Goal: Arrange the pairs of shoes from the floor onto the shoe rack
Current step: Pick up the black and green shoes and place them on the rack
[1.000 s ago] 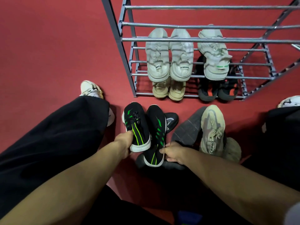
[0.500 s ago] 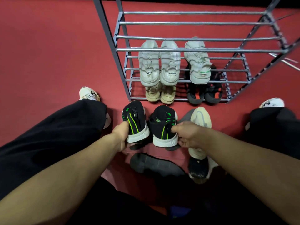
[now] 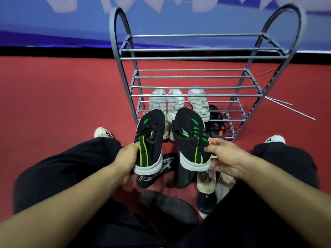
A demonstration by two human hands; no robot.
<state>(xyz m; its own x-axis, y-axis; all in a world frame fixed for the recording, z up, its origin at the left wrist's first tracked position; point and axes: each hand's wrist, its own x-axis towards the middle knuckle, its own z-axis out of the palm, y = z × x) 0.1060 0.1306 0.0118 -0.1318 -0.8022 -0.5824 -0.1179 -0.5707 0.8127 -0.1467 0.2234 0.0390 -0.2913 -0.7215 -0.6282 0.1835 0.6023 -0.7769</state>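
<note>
I hold a pair of black shoes with green stripes and white soles in the air before the grey metal shoe rack. My left hand grips the heel of the left black shoe. My right hand grips the heel of the right black shoe. Both toes point toward the rack. White sneakers sit on a lower shelf, and black sandals with red marks sit below them, partly hidden by the shoes I hold.
Several loose shoes lie on the red floor under my hands: a black and white one, a black sole, a beige one. My knees in black trousers flank them. A blue wall stands behind the rack. Loose metal rods lie right of it.
Both hands have lifted the black and green shoes off the floor and raised them toward the rack. My head has tilted up, bringing the rack's top and the blue wall into view.
</note>
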